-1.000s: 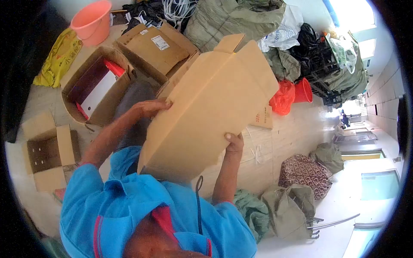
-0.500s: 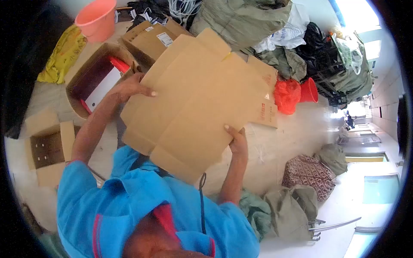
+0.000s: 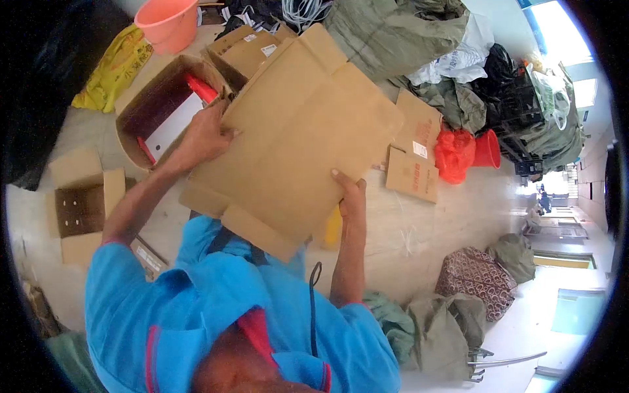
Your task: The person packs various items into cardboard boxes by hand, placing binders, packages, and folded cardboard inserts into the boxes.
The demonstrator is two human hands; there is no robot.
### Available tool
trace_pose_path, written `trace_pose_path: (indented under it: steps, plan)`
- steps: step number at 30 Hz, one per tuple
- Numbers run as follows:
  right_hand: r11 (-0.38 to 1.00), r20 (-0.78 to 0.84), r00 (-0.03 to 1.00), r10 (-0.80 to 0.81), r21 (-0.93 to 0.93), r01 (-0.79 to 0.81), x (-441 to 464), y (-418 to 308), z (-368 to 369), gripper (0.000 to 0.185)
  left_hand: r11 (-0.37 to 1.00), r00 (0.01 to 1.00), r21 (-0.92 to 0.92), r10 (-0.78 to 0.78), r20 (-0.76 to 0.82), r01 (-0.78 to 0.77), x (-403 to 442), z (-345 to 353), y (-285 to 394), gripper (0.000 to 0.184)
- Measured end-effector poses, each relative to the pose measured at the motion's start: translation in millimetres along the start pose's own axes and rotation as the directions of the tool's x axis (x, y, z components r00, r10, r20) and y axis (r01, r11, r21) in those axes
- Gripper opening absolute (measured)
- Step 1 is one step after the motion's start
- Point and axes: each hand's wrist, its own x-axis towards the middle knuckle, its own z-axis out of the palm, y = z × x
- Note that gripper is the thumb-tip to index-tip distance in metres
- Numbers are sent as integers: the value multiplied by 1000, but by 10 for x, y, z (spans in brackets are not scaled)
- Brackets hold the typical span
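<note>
A large sheet of creased brown cardboard (image 3: pixel 295 131), looking like a flattened box with flaps, is held up in front of my body. My left hand (image 3: pixel 208 134) grips its left edge, with the thumb on the face towards me and the other fingers partly hidden. On the right edge, my right hand (image 3: pixel 350 196) pinches the sheet, thumb on top and fingers behind. One flap (image 3: pixel 262 232) angles down at the lower edge, close to my blue shirt. Just left of my left hand is an open carton (image 3: pixel 128 131) containing a white panel and red items.
A small open box (image 3: pixel 114 203) stands at the left. Flat printed cardboard (image 3: pixel 413 173) lies on the floor to the right, beside a red plastic bag (image 3: pixel 454 157) and a red bucket (image 3: pixel 486 149). Large grey-green sacks (image 3: pixel 393 39) are heaped behind; a pink bucket (image 3: pixel 171 29) stands back left.
The cardboard sheet has tilted, and its right-hand flaps no longer spread out to the side. More of the printed cardboard on the floor shows. Both hands still grip the sheet; the view has shifted slightly.
</note>
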Motion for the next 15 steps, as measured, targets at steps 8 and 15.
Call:
trace_pose_path:
  steps: [8, 15]
  plan:
    - [956, 173, 959, -224, -152, 250, 144, 426, 359, 55, 974, 981, 196, 138, -135, -110, 476, -479, -90, 51]
    - [862, 561, 786, 260, 231, -451, -703, 1061, 1089, 44, 838, 916, 471, 82, 392, -276, 975, -627, -76, 74]
